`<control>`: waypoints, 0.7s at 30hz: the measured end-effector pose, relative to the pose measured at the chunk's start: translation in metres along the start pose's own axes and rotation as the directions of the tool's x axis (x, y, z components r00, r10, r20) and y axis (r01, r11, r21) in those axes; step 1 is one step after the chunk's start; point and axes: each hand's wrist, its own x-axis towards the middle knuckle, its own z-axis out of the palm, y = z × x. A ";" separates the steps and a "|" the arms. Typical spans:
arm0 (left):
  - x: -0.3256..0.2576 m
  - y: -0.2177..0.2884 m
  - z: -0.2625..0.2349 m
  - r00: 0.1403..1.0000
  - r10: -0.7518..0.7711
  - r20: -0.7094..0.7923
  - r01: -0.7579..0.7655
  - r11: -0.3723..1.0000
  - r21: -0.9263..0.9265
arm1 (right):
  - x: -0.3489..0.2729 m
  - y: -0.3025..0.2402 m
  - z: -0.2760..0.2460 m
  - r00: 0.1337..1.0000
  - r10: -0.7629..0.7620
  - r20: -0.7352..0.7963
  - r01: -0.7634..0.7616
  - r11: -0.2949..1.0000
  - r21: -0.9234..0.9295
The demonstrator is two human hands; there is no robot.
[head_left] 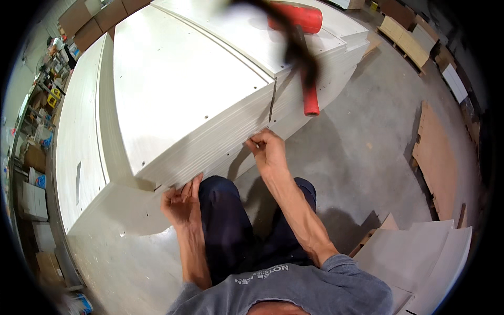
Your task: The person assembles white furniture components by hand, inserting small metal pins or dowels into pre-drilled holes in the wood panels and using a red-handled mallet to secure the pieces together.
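Observation:
A tall stack of white panels (184, 84) stands in front of me. My left hand (181, 202) reaches under the near lower edge of the stack, fingers curled against the panel edges. My right hand (268, 149) pinches the stack's near corner, fingertips on the edge of the upper panels. A red mallet (307, 63) with a black and red handle lies on a second white panel stack (336, 37), its handle hanging over the edge, just beyond my right hand.
A lower white panel stack (79, 142) lies at the left, shelves with boxes (34, 157) beyond it. Brown boards (438, 157) lie on the concrete floor (362, 152) at right, more white panels (420, 252) at lower right. Wooden pallets (404, 37) sit far right.

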 end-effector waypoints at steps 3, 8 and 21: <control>-0.006 0.013 -0.008 1.000 0.021 -0.002 -0.020 0.988 0.150 | -0.006 0.012 -0.010 0.998 0.008 0.064 -0.007 1.000 -0.014; -0.005 0.027 -0.017 0.998 -0.050 0.047 0.044 0.991 0.125 | -0.006 0.010 -0.023 0.985 0.115 0.125 -0.121 0.992 0.036; -0.021 0.028 -0.020 0.941 0.319 0.115 -0.331 0.789 0.517 | 0.019 -0.010 -0.036 0.967 0.116 0.229 -0.113 0.993 -0.023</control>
